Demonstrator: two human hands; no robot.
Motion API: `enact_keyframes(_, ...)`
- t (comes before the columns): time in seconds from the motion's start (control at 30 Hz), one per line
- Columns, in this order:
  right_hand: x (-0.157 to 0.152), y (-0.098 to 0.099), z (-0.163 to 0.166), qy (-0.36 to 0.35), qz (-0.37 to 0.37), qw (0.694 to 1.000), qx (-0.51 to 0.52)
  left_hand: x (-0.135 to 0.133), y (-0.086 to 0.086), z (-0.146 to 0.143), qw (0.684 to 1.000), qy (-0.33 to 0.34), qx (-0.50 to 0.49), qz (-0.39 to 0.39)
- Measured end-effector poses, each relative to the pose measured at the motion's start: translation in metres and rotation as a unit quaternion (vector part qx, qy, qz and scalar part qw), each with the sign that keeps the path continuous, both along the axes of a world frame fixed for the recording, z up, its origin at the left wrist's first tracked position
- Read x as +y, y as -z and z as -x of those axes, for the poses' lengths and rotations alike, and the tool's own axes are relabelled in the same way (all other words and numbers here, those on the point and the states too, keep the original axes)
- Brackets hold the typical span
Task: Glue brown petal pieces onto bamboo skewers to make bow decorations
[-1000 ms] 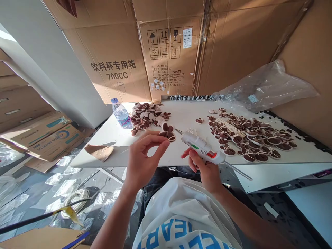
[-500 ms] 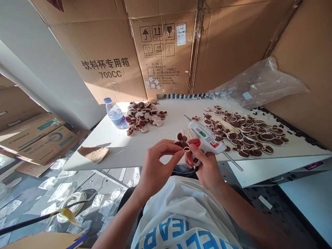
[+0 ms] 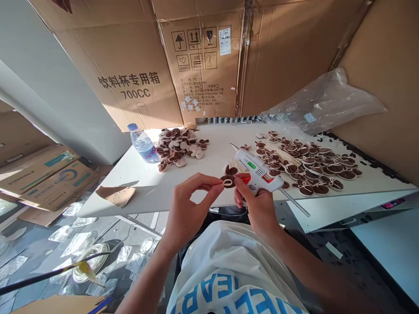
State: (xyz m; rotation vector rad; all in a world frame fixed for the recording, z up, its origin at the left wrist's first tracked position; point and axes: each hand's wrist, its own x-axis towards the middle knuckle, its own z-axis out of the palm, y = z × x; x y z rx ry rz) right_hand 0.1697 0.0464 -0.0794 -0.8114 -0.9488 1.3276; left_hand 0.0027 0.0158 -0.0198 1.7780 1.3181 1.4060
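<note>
Between the thumb and index finger of my left hand is a small loop of cream cord. Just behind the loop sits a dark brown felt flower, its edge at the fingertips of my right hand. My right hand is closed round a white hot glue gun, whose nozzle points up and left, with a clear glue stick sticking out of its back. Whether my right fingertips grip the flower is hard to see. Beyond it lies a bundle of cream cords.
Loose brown and cream felt flowers are heaped left of centre, beside a water bottle. Many flowers with cord bows cover the table's right. A torn cardboard piece lies front left; a plastic bag rests at back right.
My left hand has drawn slightly left and down with the cord loop. The flower stays by my right fingertips, and the glue gun has barely moved.
</note>
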Motion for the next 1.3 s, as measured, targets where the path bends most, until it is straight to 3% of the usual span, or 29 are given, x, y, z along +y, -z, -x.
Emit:
enact_keyframes(0.37,-0.002,-0.002,0.001,-0.019,0.005,1.0,0.009,0.004,0.006,0.005,0.999,0.019,-0.023,0.019)
enact_keyframes(0.67,-0.001,0.0,0.001,-0.021,-0.003,1.0,0.005,0.01,0.003,0.017,0.994,0.067,-0.015,0.088)
enact_keyframes(1.07,-0.003,-0.003,0.005,-0.011,0.018,1.0,-0.008,0.01,0.006,0.01,0.996,0.043,-0.027,0.075)
enact_keyframes(1.3,0.0,0.007,0.002,0.027,0.003,0.998,-0.048,0.0,0.0,0.012,0.996,0.049,0.019,0.066)
